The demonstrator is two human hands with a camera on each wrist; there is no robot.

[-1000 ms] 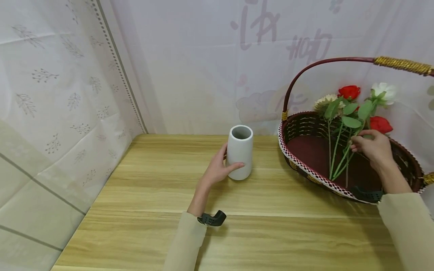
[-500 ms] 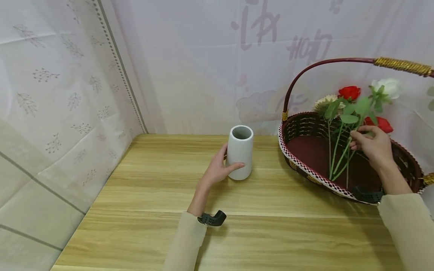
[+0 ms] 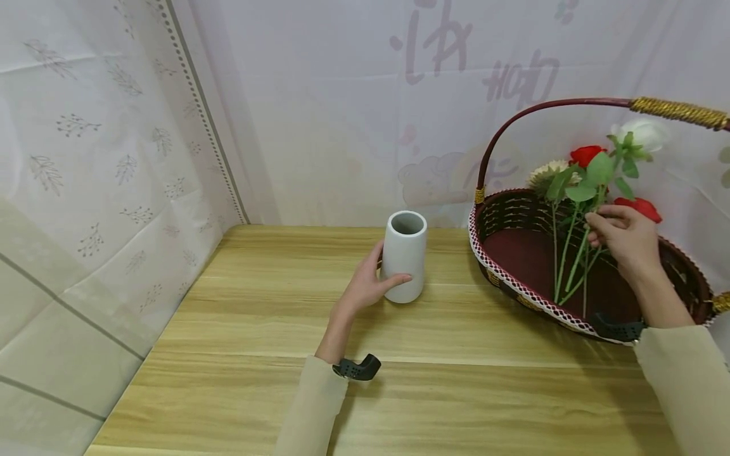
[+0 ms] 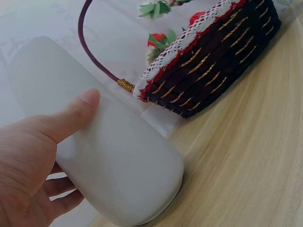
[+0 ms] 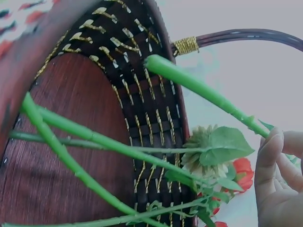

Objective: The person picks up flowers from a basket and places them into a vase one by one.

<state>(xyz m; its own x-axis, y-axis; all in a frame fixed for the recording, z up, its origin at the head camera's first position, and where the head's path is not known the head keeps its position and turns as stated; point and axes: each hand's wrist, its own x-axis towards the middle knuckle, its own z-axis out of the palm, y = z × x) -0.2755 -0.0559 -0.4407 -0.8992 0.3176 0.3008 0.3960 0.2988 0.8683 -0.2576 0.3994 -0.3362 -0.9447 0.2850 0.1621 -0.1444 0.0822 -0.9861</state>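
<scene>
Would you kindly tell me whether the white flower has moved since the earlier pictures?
Yes: in the head view, the white flower has moved upward, closer to the gold-wrapped handle.

The smooth white vase [image 3: 407, 256] stands upright, the left hand [image 3: 365, 283] around its left side. Well to the vase's right, the right hand [image 3: 630, 239] pinches the flower [image 3: 601, 169] by its green stem [image 5: 203, 94], the white bloom [image 3: 649, 134] raised and leaning away from the vase, the stem's lower end free.
</scene>
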